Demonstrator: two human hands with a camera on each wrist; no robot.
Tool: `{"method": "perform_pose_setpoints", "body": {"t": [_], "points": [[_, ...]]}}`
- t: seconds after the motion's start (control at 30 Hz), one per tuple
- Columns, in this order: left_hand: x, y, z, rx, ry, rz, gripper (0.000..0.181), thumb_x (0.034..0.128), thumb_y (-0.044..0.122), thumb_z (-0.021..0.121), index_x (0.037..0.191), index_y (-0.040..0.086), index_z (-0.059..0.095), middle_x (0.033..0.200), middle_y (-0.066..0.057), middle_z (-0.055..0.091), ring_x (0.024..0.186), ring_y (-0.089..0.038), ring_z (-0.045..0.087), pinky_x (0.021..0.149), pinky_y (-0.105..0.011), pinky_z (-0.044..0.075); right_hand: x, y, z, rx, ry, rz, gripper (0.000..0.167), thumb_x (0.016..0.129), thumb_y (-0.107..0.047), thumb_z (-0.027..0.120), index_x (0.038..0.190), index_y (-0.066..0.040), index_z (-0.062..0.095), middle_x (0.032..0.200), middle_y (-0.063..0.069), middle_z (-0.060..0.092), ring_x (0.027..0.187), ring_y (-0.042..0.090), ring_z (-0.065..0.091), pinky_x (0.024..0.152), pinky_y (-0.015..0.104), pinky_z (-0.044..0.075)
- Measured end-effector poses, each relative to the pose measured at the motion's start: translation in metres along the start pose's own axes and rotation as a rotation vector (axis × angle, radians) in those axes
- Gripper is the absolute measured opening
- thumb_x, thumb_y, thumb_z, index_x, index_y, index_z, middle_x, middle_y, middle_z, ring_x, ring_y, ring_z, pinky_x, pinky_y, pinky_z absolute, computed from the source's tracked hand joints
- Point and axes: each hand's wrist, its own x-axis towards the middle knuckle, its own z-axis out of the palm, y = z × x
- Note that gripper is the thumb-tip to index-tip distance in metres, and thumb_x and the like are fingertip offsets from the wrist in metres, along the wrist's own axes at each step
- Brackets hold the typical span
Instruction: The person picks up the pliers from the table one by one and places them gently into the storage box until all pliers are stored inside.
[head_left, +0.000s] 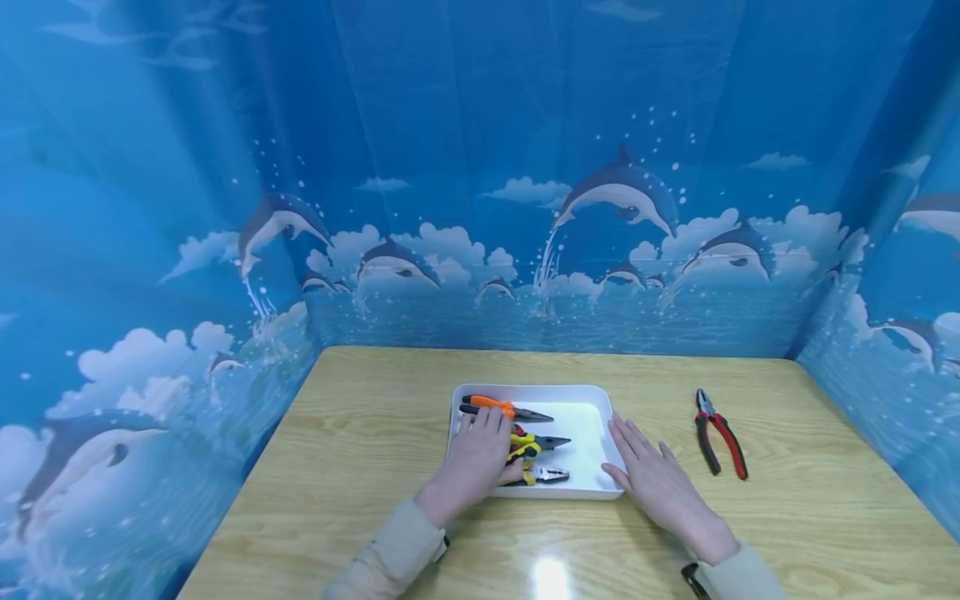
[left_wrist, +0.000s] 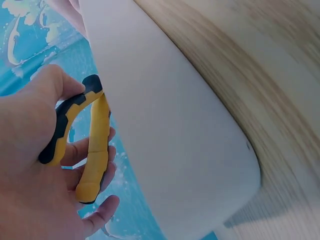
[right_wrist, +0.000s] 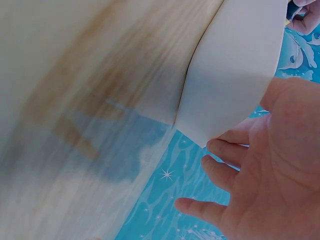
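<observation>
My left hand (head_left: 474,458) reaches into the left part of a white tray (head_left: 588,446). In the left wrist view it grips the yellow-and-black handles (left_wrist: 98,150) of a pair of pliers, thumb on one handle and fingers behind the other; the jaws are hidden there by the tray wall. Orange-and-black long-nose pliers (head_left: 504,408) lie at the tray's back, partly behind my fingers. Long-nose pliers (head_left: 552,442) and flat-nosed pliers (head_left: 551,475), both with yellow parts, point right. My right hand (head_left: 660,479) rests its extended fingers against the tray's right wall.
Pliers with red-and-black handles (head_left: 729,446) lie on the wooden table (head_left: 375,417), to the right of the tray. A blue curtain (head_left: 465,167) printed with dolphins hangs behind the table and along its sides.
</observation>
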Motion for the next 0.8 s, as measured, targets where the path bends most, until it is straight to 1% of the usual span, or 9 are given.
{"method": "perform_pose_setpoints", "body": {"t": [0.17, 0.23, 0.37, 0.57, 0.8], "points": [[0.005, 0.009, 0.000, -0.039, -0.071, 0.015, 0.054, 0.0940, 0.056, 0.062, 0.120, 0.009, 0.061, 0.116, -0.007, 0.059, 0.107, -0.022, 0.054, 0.096, -0.044, 0.051, -0.001, 0.000, -0.001, 0.006, 0.006, -0.006, 0.067, 0.104, -0.036, 0.057, 0.154, 0.002, 0.035, 0.160, 0.021, 0.032, 0.145, 0.045, 0.033, 0.110, 0.072, 0.028], [0.006, 0.012, 0.000, -0.056, -0.088, 0.021, 0.053, 0.0944, 0.056, 0.061, 0.120, 0.009, 0.061, 0.119, -0.008, 0.059, 0.110, -0.023, 0.055, 0.099, -0.046, 0.051, -0.001, 0.000, -0.001, 0.004, 0.006, -0.006, 0.067, 0.104, -0.035, 0.057, 0.154, 0.003, 0.035, 0.160, 0.021, 0.032, 0.145, 0.045, 0.033, 0.110, 0.072, 0.028], [0.009, 0.018, 0.000, -0.066, -0.107, 0.035, 0.051, 0.0953, 0.056, 0.060, 0.120, 0.011, 0.061, 0.120, -0.008, 0.059, 0.113, -0.023, 0.054, 0.101, -0.047, 0.050, -0.001, 0.000, -0.001, 0.002, 0.006, -0.004, 0.067, 0.104, -0.035, 0.057, 0.154, 0.002, 0.034, 0.160, 0.022, 0.032, 0.145, 0.045, 0.033, 0.110, 0.072, 0.028], [0.014, 0.024, 0.003, -0.053, -0.110, 0.070, 0.051, 0.0961, 0.056, 0.059, 0.119, 0.011, 0.062, 0.117, -0.007, 0.059, 0.111, -0.023, 0.055, 0.102, -0.049, 0.049, -0.001, 0.001, 0.000, -0.007, 0.018, -0.012, 0.067, 0.104, -0.036, 0.056, 0.154, 0.002, 0.035, 0.160, 0.022, 0.033, 0.145, 0.044, 0.034, 0.109, 0.072, 0.029], [0.019, 0.028, 0.006, -0.109, -0.141, 0.079, 0.048, 0.0974, 0.054, 0.058, 0.124, 0.014, 0.063, 0.119, -0.005, 0.058, 0.113, -0.022, 0.053, 0.105, -0.050, 0.047, -0.001, 0.001, 0.000, -0.006, 0.033, -0.031, 0.066, 0.103, -0.036, 0.057, 0.153, 0.003, 0.036, 0.159, 0.022, 0.035, 0.144, 0.044, 0.036, 0.108, 0.072, 0.031]]}}
